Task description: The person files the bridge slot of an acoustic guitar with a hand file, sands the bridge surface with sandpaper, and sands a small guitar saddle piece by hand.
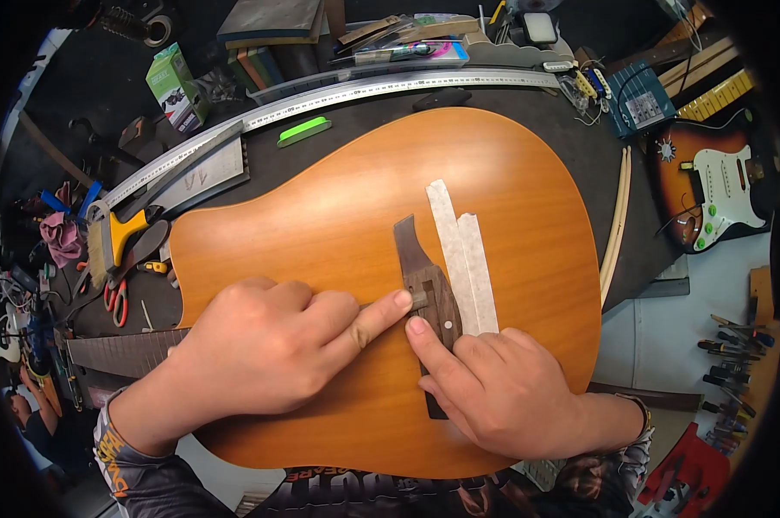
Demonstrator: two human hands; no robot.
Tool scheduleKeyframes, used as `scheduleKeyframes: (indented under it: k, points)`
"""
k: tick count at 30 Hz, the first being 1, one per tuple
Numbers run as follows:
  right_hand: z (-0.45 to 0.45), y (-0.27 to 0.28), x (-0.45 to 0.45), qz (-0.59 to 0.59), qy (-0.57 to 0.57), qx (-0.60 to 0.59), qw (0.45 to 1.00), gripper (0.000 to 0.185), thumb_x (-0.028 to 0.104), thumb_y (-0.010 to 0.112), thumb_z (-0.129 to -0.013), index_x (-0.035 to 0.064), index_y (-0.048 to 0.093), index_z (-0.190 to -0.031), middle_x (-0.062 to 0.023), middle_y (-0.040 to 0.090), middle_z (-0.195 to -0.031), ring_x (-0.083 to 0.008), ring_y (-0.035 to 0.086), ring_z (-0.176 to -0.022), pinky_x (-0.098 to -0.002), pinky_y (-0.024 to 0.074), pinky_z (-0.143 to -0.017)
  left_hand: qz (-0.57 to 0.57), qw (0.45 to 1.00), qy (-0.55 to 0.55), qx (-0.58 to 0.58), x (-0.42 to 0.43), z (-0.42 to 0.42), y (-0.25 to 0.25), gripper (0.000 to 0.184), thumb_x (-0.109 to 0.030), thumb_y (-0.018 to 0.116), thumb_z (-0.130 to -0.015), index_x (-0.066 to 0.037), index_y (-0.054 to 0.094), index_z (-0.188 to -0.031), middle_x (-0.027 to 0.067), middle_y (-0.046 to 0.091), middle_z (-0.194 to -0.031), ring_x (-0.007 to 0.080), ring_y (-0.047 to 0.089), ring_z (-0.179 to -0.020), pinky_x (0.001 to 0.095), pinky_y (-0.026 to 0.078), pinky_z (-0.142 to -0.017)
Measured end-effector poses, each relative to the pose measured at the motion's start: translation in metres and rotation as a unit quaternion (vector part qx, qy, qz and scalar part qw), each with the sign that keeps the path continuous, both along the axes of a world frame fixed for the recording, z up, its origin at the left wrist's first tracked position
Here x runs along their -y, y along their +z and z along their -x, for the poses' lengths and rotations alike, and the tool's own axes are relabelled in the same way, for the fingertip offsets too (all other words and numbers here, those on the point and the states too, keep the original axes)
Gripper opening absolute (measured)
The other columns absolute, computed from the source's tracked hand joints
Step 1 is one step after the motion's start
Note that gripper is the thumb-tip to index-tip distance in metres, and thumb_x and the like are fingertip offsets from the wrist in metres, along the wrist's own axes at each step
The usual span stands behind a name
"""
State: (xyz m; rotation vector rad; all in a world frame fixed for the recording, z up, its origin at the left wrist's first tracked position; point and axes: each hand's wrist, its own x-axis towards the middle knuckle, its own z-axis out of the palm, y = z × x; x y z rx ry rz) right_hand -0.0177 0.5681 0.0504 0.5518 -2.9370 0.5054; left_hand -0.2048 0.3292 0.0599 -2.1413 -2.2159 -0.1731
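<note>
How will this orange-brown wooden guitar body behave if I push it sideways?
The orange-brown wooden guitar body probably won't roll, lying broad and flat. Its smooth sheen suggests slippery handling. The dark fretted neck would likely swing along.

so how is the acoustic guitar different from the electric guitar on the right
The acoustic guitar is orange-brown, while the electric guitar is sunburst with dark edges. The acoustic guitar has a dark bridge with tape beside it; the electric guitar carries a white pickguard. The acoustic guitar looks larger than the electric guitar. Both show their fronts.
</note>
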Motion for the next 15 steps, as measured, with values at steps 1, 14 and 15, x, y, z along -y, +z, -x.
scheduleKeyframes:
  k: [1,14,15]
  points:
    - [-0.0004,-0.0001,0.0001,0.001,0.001,0.003,1.000,0.068,0.017,0.086,-0.097,-0.0077,0.068,-0.159,-0.0038,0.053,-0.080,-0.0217,0.057,-0.067,-0.0387,0.0460,-0.062,-0.003,1.000,0.000,0.007,-0.0038,0.0017,-0.0008,0.070,-0.021,0.070,-0.093,-0.011,0.075,-0.162,-0.0013,0.055,-0.087,0.0136,0.061,-0.065,0.0312,0.049,-0.054]
    - [-0.0015,-0.0026,0.0000,0.005,-0.001,-0.003,1.000,0.069,0.016,0.086,-0.096,-0.0070,0.068,-0.159,-0.0039,0.053,-0.080,-0.0220,0.057,-0.067,-0.0389,0.0455,-0.061,0.006,1.000,0.004,-0.003,0.0023,-0.0023,0.0017,0.071,-0.020,0.071,-0.092,-0.011,0.074,-0.162,-0.0015,0.055,-0.086,0.0134,0.062,-0.064,0.0319,0.050,-0.053]
    - [-0.0013,-0.0028,0.0001,0.004,-0.001,-0.005,1.000,0.069,0.017,0.086,-0.096,-0.0070,0.068,-0.159,-0.0039,0.053,-0.080,-0.0220,0.057,-0.067,-0.0390,0.0454,-0.061,-0.002,1.000,0.002,0.005,-0.0006,-0.0001,0.0003,0.070,-0.020,0.071,-0.093,-0.011,0.074,-0.162,-0.0015,0.055,-0.086,0.0134,0.062,-0.064,0.0319,0.050,-0.053]
